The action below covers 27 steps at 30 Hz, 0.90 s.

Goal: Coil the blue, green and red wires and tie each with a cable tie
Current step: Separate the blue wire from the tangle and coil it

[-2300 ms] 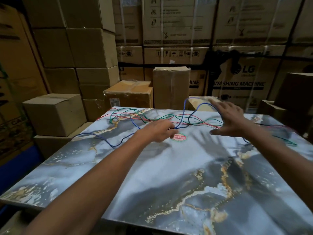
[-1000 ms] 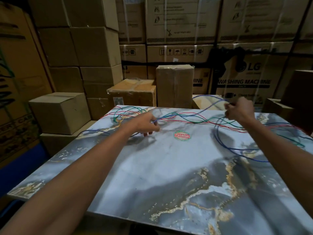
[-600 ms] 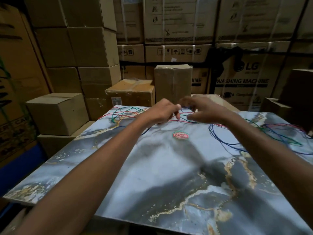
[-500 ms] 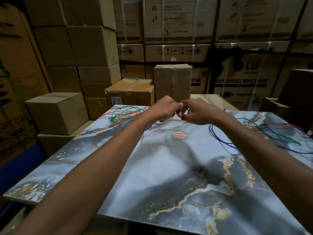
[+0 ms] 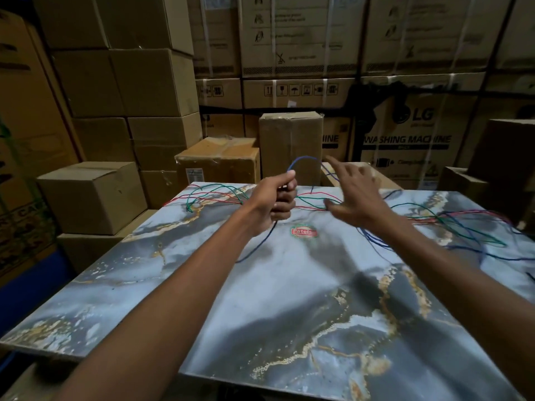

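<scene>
Both hands are raised over the far half of the tabletop (image 5: 289,299), a glossy slab printed in grey-blue marble with gold veins and a small round red-and-green sticker (image 5: 304,232). His left hand (image 5: 276,199) is curled into a fist around the thin blue wire (image 5: 301,160), which arches out above the thumb and trails below the fist across the slab. His right hand (image 5: 354,195) is spread, fingers straight, gripping nothing. Slack red wire (image 5: 202,195) and green wire (image 5: 214,188) loop loosely along the far edge. Stacked cardboard cartons (image 5: 144,82) crowd behind.
</scene>
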### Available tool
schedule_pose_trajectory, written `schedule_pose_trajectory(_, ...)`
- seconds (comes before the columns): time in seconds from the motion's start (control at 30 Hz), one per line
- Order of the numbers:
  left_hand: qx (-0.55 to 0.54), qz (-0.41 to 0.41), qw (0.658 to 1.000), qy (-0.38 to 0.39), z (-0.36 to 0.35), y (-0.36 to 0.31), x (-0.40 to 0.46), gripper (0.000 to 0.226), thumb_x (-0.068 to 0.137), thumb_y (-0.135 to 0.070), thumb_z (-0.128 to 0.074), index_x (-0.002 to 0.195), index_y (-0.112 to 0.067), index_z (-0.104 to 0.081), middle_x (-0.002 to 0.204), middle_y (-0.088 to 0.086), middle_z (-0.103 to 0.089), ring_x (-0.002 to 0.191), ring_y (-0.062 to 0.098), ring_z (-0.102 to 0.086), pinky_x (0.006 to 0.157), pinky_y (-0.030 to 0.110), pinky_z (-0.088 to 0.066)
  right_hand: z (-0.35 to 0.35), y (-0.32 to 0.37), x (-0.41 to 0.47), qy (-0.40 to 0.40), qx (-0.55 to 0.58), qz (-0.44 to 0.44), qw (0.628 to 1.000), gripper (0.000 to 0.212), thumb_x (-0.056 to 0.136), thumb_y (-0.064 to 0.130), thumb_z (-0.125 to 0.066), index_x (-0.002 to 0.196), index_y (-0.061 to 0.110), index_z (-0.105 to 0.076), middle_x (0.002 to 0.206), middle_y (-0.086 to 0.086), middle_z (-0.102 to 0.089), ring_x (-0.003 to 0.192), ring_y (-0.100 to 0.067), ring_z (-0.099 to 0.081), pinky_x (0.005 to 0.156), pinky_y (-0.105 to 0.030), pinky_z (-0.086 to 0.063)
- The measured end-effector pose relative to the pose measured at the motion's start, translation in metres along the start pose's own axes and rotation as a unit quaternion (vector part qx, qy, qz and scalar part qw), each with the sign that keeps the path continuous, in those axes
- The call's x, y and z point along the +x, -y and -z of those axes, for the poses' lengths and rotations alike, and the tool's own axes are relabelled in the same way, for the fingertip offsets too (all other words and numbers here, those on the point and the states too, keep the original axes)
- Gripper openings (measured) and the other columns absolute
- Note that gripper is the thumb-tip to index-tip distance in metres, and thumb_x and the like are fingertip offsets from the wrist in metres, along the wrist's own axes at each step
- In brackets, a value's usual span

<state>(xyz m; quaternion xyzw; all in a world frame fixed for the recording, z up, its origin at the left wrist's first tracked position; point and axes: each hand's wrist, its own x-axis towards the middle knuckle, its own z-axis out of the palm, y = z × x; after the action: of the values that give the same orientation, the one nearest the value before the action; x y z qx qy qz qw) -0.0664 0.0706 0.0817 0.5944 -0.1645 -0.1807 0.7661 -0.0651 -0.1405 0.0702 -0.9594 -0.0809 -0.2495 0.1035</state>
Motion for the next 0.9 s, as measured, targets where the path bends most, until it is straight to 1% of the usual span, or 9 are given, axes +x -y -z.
schedule_pose_trajectory(0.13,-0.089,0.024,0.994,0.055,-0.012,-0.002,0.003,0.044,0.102,-0.031,-0.037,0.059,-0.021,-0.035,0.054,-0.006,-0.015,0.033,0.004,-0.015,0.039,0.016,-0.007,0.02,0.056,-0.012,-0.12,0.001,0.167,0.979,0.096,0.061,0.015,-0.065,0.152,0.033,-0.041,0.149,-0.001,-0.047,0.134,-0.032,-0.037,0.103,-0.049,-0.029)
schedule_pose_trajectory(0.27,-0.096,0.033,0.992,0.07,-0.003,-0.004,-0.005,0.036,0.094,-0.026,-0.045,0.06,-0.02,-0.036,0.051,-0.006,-0.017,0.034,0.006,-0.015,0.039,0.017,-0.009,0.023,0.05,0.003,-0.078,-0.011,0.233,0.969,0.045,0.082,0.01,-0.069,0.126,0.019,-0.065,0.123,-0.003,-0.067,0.119,-0.031,-0.058,0.101,-0.045,-0.034)
schedule_pose_trajectory(0.33,-0.049,0.051,0.995,0.066,0.001,-0.002,-0.009,0.029,0.091,-0.024,-0.048,0.064,-0.018,-0.041,0.059,-0.005,-0.014,0.04,0.007,-0.013,0.04,0.02,-0.009,0.021,0.041,0.007,-0.081,0.019,0.26,0.962,0.02,0.094,0.012,-0.064,0.112,0.014,-0.071,0.104,-0.007,-0.071,0.097,-0.035,-0.066,0.086,-0.044,-0.046)
schedule_pose_trajectory(0.47,0.186,0.009,0.981,-0.055,0.003,0.008,-0.012,0.026,0.091,-0.021,-0.056,0.067,-0.015,-0.051,0.061,0.001,-0.028,0.049,0.015,-0.027,0.047,0.025,-0.025,0.024,0.021,0.011,-0.072,0.083,0.212,0.971,0.017,0.099,0.015,-0.06,0.106,0.008,-0.074,0.095,-0.012,-0.066,0.082,-0.036,-0.063,0.07,-0.047,-0.051)
schedule_pose_trajectory(0.53,0.364,-0.072,0.921,-0.119,0.008,0.015,-0.013,0.026,0.092,-0.024,-0.06,0.068,-0.016,-0.057,0.061,0.001,-0.046,0.056,0.02,-0.043,0.054,0.032,-0.039,0.03,0.007,0.013,-0.086,0.124,0.154,0.976,0.015,0.097,0.013,-0.06,0.099,0.006,-0.073,0.089,-0.013,-0.066,0.08,-0.035,-0.061,0.069,-0.045,-0.049)
schedule_pose_trajectory(0.67,0.643,-0.22,0.699,-0.224,0.015,0.033,-0.018,0.025,0.095,-0.035,-0.05,0.073,-0.023,-0.05,0.061,-0.006,-0.05,0.065,0.024,-0.049,0.077,0.038,-0.037,0.044,-0.013,0.014,-0.058,0.162,0.048,0.984,0.032,0.087,0.031,-0.049,0.089,0.01,-0.074,0.078,-0.012,-0.069,0.073,-0.029,-0.06,0.067,-0.039,-0.047)
schedule_pose_trajectory(0.73,0.655,-0.3,0.661,-0.209,0.02,0.033,-0.019,0.025,0.095,-0.033,-0.048,0.071,-0.027,-0.043,0.058,-0.008,-0.046,0.061,0.022,-0.046,0.076,0.039,-0.037,0.046,-0.019,0.014,-0.043,0.153,0.027,0.987,0.036,0.085,0.034,-0.046,0.085,0.012,-0.074,0.077,-0.012,-0.07,0.074,-0.029,-0.062,0.07,-0.042,-0.052)
schedule_pose_trajectory(0.8,0.589,-0.316,0.73,-0.143,0.023,0.033,-0.018,0.032,0.098,-0.032,-0.048,0.067,-0.027,-0.039,0.054,-0.006,-0.041,0.054,0.017,-0.041,0.06,0.038,-0.035,0.043,-0.021,0.013,-0.067,0.132,0.034,0.988,0.033,0.087,0.035,-0.049,0.089,0.013,-0.074,0.078,-0.008,-0.071,0.073,-0.029,-0.063,0.069,-0.044,-0.054)
schedule_pose_trajectory(0.9,0.334,-0.245,0.907,-0.069,0.01,0.03,-0.016,0.038,0.098,-0.031,-0.046,0.063,-0.022,-0.034,0.053,-0.005,-0.033,0.047,0.013,-0.027,0.047,0.031,-0.021,0.034,-0.012,0.007,-0.073,0.11,0.078,0.988,0.043,0.092,0.031,-0.057,0.132,0.014,-0.06,0.102,-0.009,-0.07,0.091,-0.029,-0.066,0.079,-0.044,-0.053)
